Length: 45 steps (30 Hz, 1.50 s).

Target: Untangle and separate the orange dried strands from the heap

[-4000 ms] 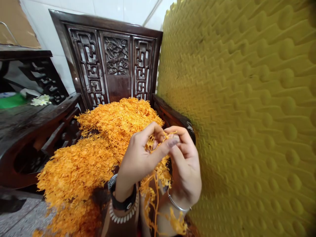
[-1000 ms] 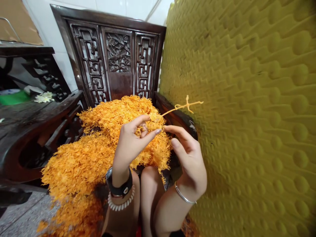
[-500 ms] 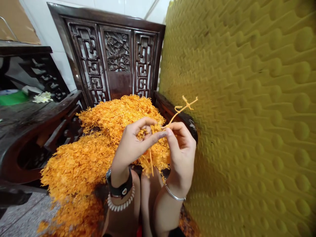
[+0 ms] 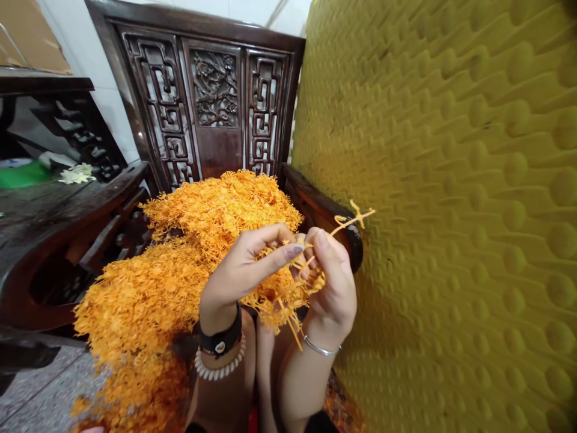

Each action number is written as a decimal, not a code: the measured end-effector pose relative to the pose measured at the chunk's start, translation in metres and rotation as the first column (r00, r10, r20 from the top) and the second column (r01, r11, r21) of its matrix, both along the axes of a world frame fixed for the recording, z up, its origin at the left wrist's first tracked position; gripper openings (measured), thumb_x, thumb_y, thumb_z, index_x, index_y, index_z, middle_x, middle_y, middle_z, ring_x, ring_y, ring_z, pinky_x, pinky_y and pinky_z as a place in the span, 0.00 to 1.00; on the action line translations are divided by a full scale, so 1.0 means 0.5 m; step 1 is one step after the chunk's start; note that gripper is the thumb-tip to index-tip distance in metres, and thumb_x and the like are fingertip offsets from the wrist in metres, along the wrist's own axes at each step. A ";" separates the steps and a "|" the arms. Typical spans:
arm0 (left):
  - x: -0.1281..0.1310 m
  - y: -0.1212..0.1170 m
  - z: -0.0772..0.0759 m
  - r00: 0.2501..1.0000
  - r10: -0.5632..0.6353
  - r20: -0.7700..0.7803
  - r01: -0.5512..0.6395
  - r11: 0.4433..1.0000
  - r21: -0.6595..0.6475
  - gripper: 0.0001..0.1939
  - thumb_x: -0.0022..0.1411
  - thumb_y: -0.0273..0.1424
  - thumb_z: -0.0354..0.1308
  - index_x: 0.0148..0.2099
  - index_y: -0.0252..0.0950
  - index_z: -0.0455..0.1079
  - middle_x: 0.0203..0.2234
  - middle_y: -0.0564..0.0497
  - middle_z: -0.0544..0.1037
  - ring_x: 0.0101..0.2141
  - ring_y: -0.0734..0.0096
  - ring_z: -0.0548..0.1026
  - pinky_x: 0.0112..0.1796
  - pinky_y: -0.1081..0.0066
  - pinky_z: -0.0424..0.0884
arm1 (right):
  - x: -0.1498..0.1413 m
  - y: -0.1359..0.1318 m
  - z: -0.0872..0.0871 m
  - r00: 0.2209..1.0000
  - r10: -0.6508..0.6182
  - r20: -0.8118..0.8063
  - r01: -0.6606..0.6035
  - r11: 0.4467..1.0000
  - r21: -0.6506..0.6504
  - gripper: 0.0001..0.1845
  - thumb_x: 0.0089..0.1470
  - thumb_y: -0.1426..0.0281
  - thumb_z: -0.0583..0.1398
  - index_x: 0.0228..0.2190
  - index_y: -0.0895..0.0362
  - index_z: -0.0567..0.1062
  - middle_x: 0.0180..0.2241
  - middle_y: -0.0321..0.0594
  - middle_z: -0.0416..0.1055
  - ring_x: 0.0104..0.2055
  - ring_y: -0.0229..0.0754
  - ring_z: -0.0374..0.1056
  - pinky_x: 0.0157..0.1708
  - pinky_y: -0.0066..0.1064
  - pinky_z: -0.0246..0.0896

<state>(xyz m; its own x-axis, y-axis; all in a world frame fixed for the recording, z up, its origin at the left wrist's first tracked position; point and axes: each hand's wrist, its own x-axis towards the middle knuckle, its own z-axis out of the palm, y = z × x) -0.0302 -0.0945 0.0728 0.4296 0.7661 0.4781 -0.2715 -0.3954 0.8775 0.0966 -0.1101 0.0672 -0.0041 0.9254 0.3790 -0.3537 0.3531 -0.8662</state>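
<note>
Both hands meet above my lap over thin orange plastic-looking strands. My left hand (image 4: 252, 258), with a dark band and a coiled bracelet at its wrist, pinches the strands between thumb and fingertips. Close beside it, my right hand (image 4: 331, 276) has thumb and fingers closed on an orange strand (image 4: 354, 219), whose branched end sticks out to the upper right. A tangle of orange strands (image 4: 288, 300) hangs below and between the hands. Behind them lies a big heap of the same orange pieces (image 4: 216, 210), spilling down to the lower left.
The heap rests on a dark carved wooden chair (image 4: 219, 150). A yellow textured foam mat (image 4: 433, 180) stands upright along the right side. At left is a dark wooden table (image 4: 36, 210) with a green object (image 4: 24, 174) and a pale flower-like piece (image 4: 77, 174).
My right hand has rolled, and the strand's branched end has swung lower and farther right. The tangle under the hands has shifted rightward, with more of it showing.
</note>
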 end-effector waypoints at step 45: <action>0.011 -0.026 0.014 0.893 0.036 0.448 0.018 0.993 -0.115 0.08 0.56 0.27 0.48 0.25 0.35 0.60 0.18 0.55 0.59 0.15 0.83 0.55 0.15 0.78 0.51 | -0.038 0.001 -0.001 0.989 -0.085 -0.124 0.095 0.992 0.077 0.17 0.55 0.56 0.54 0.22 0.53 0.68 0.13 0.28 0.48 0.14 0.32 0.42 0.15 0.28 0.41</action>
